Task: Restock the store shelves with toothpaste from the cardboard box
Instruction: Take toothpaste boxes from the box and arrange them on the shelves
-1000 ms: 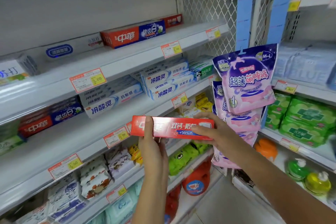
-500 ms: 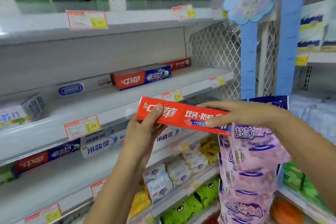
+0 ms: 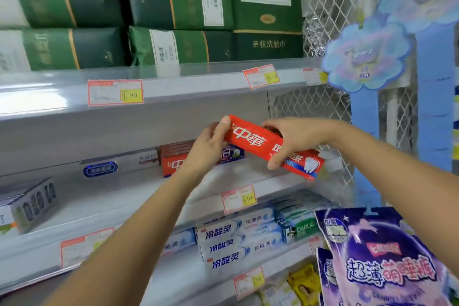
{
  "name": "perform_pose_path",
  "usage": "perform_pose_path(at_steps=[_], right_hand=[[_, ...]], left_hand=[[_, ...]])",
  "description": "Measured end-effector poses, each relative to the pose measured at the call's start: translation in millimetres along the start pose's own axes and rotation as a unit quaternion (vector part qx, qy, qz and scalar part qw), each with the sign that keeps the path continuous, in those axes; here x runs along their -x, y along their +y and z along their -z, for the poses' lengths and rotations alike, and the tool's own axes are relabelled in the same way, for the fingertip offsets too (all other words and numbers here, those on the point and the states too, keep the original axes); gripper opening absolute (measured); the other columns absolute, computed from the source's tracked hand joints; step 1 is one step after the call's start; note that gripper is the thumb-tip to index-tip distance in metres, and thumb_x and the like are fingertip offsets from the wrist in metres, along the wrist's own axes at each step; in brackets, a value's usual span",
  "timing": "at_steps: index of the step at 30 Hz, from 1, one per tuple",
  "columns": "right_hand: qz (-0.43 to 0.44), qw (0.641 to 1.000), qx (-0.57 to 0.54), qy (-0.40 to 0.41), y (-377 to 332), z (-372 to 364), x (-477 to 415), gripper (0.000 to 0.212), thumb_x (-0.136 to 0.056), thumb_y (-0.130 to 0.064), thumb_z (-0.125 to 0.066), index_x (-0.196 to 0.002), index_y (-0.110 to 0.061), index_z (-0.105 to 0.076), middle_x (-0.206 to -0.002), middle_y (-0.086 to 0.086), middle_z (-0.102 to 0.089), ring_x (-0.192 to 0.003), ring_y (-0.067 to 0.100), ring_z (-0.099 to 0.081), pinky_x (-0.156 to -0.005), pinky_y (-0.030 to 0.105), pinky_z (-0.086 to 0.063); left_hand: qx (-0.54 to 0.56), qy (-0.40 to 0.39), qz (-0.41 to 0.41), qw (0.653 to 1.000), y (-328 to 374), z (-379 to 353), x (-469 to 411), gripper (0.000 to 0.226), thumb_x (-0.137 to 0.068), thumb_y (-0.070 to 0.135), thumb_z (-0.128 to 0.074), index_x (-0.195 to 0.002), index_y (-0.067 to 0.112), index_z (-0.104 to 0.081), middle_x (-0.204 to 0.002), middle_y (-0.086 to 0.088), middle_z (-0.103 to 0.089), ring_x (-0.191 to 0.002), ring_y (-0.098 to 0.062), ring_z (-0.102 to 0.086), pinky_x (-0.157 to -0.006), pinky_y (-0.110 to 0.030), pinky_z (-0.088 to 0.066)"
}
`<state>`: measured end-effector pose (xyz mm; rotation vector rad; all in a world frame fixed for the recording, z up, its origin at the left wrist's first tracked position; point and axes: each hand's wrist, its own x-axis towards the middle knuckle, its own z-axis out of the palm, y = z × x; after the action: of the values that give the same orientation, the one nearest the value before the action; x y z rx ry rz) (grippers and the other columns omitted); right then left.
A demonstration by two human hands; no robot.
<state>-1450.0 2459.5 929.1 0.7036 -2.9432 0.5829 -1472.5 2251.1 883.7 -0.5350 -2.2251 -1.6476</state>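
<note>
A red toothpaste box point(image 3: 250, 141) with white lettering is held tilted, its right end lower, in front of the middle shelf point(image 3: 119, 196). My left hand point(image 3: 207, 146) grips its left end, thumb on the top edge. My right hand point(image 3: 288, 139) holds it from above near the middle. Behind my left hand a matching red and blue toothpaste box point(image 3: 173, 160) lies on the shelf, partly hidden. The cardboard box is not in view.
Green packs point(image 3: 173, 2) fill the top shelf. A silver toothpaste box point(image 3: 119, 165) lies at the back left. White and blue toothpaste boxes point(image 3: 236, 241) sit one shelf down. Purple hanging packs point(image 3: 380, 261) and a wire mesh panel point(image 3: 320, 104) stand to the right.
Both hands have raised the red toothpaste box and carried it closer to the middle shelf. The view has tilted upward, bringing the top shelf's green packs into sight.
</note>
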Motion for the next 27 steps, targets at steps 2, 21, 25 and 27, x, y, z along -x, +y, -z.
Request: perform_pose_path(at_steps=[2, 21, 25, 27], right_hand=[[-0.004, 0.997, 0.07, 0.025, 13.2, 10.7, -24.4, 0.076, -0.058, -0.039, -0.088, -0.117, -0.029, -0.042, -0.1, -0.015, -0.056, -0.085, 0.006, -0.061, -0.071, 0.022, -0.05], [-0.133, 0.922, 0.351, -0.092, 91.2, 15.8, -167.5, 0.096, -0.056, -0.008, -0.086, -0.138, -0.023, -0.039, -0.134, 0.003, -0.052, -0.116, 0.026, -0.053, -0.089, 0.038, -0.049], [-0.144, 0.907, 0.38, -0.107, 86.7, 10.4, -184.5, 0.091, -0.058, -0.012, -0.085, -0.137, -0.027, -0.042, -0.135, 0.0, -0.052, -0.116, 0.025, -0.054, -0.076, 0.034, -0.047], [-0.148, 0.905, 0.38, -0.119, 86.1, 12.6, -189.6, 0.096, -0.06, -0.013, -0.085, -0.141, -0.03, -0.037, -0.14, -0.001, -0.047, -0.12, 0.026, -0.051, -0.075, 0.033, -0.045]], left_hand=[[-0.185, 0.005, -0.058, 0.981, -8.8, 9.7, -21.0, 0.064, -0.092, 0.065, -0.029, -0.129, 0.019, -0.051, -0.125, 0.0, -0.057, -0.114, -0.017, -0.054, -0.1, -0.031, -0.038], [-0.616, -0.064, -0.065, 0.783, -96.0, 26.6, -84.0, 0.063, -0.09, 0.039, -0.046, -0.147, 0.019, -0.027, -0.145, -0.007, -0.042, -0.127, -0.028, -0.044, -0.104, -0.038, -0.038], [-0.617, -0.062, -0.067, 0.782, -94.6, 26.5, -83.2, 0.062, -0.092, 0.039, -0.045, -0.148, 0.019, -0.025, -0.147, -0.005, -0.039, -0.128, -0.027, -0.042, -0.105, -0.036, -0.036], [-0.617, -0.065, -0.064, 0.782, -93.6, 25.6, -83.4, 0.062, -0.092, 0.039, -0.045, -0.148, 0.019, -0.025, -0.147, -0.005, -0.039, -0.129, -0.027, -0.042, -0.106, -0.037, -0.036]])
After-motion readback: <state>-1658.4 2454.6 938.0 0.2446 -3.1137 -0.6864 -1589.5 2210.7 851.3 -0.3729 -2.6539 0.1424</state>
